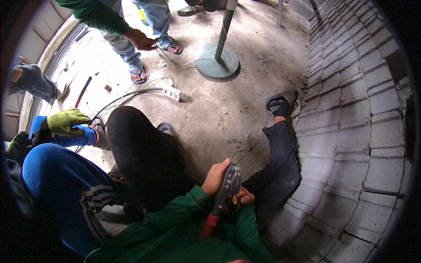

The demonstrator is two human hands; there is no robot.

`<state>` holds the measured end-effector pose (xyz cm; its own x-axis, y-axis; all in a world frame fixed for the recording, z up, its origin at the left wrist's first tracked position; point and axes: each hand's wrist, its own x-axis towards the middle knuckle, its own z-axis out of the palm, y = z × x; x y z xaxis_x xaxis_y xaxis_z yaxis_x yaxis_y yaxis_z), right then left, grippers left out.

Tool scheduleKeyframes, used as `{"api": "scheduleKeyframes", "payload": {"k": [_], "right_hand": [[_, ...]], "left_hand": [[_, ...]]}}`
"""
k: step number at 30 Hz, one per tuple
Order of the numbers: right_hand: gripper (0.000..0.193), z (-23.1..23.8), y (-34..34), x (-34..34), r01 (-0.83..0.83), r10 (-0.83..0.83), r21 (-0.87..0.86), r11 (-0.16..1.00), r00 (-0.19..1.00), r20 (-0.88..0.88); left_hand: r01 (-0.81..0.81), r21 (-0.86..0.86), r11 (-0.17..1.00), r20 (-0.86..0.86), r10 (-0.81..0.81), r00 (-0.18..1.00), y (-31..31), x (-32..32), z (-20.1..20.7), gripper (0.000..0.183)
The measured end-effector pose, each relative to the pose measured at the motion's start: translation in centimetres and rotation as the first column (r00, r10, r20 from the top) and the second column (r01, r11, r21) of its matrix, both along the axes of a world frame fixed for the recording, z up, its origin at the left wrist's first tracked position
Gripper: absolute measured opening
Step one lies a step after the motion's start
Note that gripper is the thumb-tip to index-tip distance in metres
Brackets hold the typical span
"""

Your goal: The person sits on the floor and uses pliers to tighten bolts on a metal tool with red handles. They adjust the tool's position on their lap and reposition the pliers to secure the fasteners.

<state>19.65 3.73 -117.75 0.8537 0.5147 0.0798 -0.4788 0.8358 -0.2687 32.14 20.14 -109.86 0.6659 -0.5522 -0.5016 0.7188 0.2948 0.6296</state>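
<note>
A pair of crimping pliers [229, 186], with black riveted jaws and a red handle, stands tilted in front of my chest, jaws pointing away from me. My left hand [215, 176] is closed against its left side, thumb up along the head; most of the fingers are hidden behind it. On the other side, my right hand [244, 197] has its fingers curled around a small orange piece [240, 193], close against the jaws. I cannot make out what the orange piece belongs to.
My knees, in black trousers, spread either side. A person in blue trousers with yellow-green gloves [67, 122] sits close at left; another stands ahead, holding a thin wire. A white socket block [171, 93] with a black cable, a round pole base [216, 61] and a block wall [346, 118] surround me.
</note>
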Motion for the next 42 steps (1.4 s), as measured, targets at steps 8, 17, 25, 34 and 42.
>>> {"api": "scheduleKeyframes", "payload": {"k": [8, 17, 25, 34, 42], "right_hand": [[0.059, -7.0, -2.0, -4.0, 0.042, 0.003, 0.116, 0.992, 0.932, -0.362], [0.044, -2.4, 0.0, -0.8, 0.089, -0.105, -0.159, 0.983, 0.99, -0.096], [0.029, -2.9, -1.6, -1.2, -0.036, -0.003, -0.276, 0.961, 0.99, -0.142], [0.056, -1.8, -1.0, -1.2, -0.009, -0.076, -0.365, 0.931, 0.973, -0.219], [0.072, -2.7, -1.6, -1.6, -0.037, -0.051, -0.38, 0.924, 0.974, -0.22]], "left_hand": [[-0.02, 0.065, 0.998, 0.019, 0.019, 1.0, -0.2, -0.1, -0.1, 0.051], [-0.076, 0.084, 0.994, -0.02, 0.078, 0.997, -0.2, -0.4, -2.6, 0.05], [-0.054, 0.111, 0.992, -0.022, 0.057, 0.998, -0.5, 0.0, -0.5, 0.052], [-0.064, 0.155, 0.986, 0.044, 0.058, 0.997, -0.2, 0.0, -1.0, 0.053], [-0.081, 0.168, 0.982, 0.013, 0.08, 0.997, -0.2, 0.2, -0.1, 0.052]]}}
